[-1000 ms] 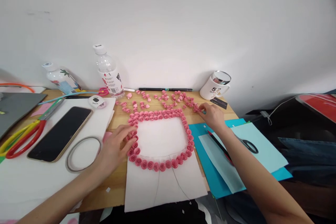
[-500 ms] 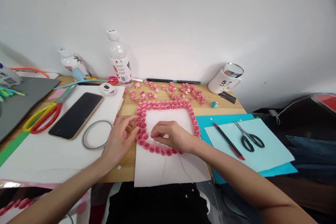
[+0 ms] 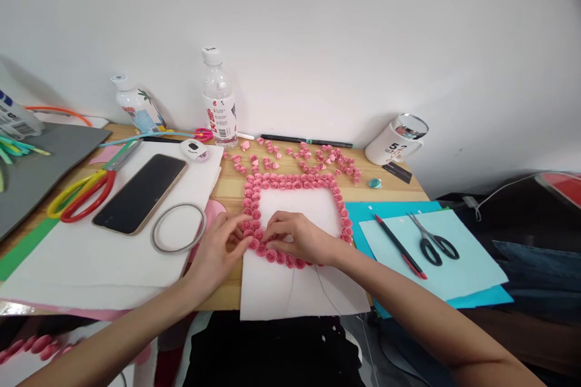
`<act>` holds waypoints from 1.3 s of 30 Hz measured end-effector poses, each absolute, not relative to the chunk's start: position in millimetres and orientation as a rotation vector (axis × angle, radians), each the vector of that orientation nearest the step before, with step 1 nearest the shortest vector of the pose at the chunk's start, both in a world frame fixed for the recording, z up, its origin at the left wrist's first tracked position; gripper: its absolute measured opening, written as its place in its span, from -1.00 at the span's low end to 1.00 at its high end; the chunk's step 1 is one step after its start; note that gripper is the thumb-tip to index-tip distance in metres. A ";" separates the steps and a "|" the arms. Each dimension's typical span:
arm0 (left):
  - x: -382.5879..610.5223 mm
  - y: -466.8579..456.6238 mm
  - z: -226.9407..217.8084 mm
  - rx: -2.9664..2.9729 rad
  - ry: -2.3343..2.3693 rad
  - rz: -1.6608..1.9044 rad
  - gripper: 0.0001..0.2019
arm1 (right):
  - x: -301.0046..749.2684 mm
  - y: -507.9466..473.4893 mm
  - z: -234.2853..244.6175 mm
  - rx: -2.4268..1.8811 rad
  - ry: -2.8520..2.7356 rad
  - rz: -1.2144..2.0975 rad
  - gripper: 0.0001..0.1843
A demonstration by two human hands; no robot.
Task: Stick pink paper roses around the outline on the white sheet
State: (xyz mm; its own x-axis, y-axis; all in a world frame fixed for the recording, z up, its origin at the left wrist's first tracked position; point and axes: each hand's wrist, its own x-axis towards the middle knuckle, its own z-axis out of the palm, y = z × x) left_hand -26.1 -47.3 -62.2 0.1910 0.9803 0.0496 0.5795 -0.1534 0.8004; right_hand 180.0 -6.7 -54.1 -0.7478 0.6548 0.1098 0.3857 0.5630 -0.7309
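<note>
Pink rolled-paper roses form a rectangular frame on a white sheet, doubled along its top and left sides. My left hand rests at the lower left of this frame, thumb and fingers apart and touching the outer roses. Inside the same corner, my right hand is pinched around a small pink paper rose, mostly covered by the fingers. That rose is close against the inner left row. Loose pink roses lie scattered behind the frame.
To the left are a phone, a grey ring and red-yellow scissors. A water bottle and a white mug stand by the wall. Black scissors and a pen lie on pale blue paper at right.
My right hand has lowered the small rose toward the frame's lower left corner. My left hand has slid down along the left side. The whole view has shifted slightly.
</note>
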 end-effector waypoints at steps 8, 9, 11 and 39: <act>-27.1 -48.5 -62.8 1.892 1.408 0.775 -0.81 | 176.3 -6.7 -55.6 -0.971 -2.327 1.095 -0.85; -26.9 -48.4 -62.6 1.905 1.408 0.765 -0.81 | 175.5 -6.7 -56.0 -0.986 -2.313 1.101 -0.86; -25.9 -48.5 -62.3 1.928 1.420 0.751 -0.81 | 173.7 -6.6 -56.6 -1.009 -2.288 1.108 -0.87; -39.8 -40.0 13.6 2.334 1.910 0.291 -0.81 | 177.9 -83.4 -98.0 -0.840 -2.672 -0.065 -0.33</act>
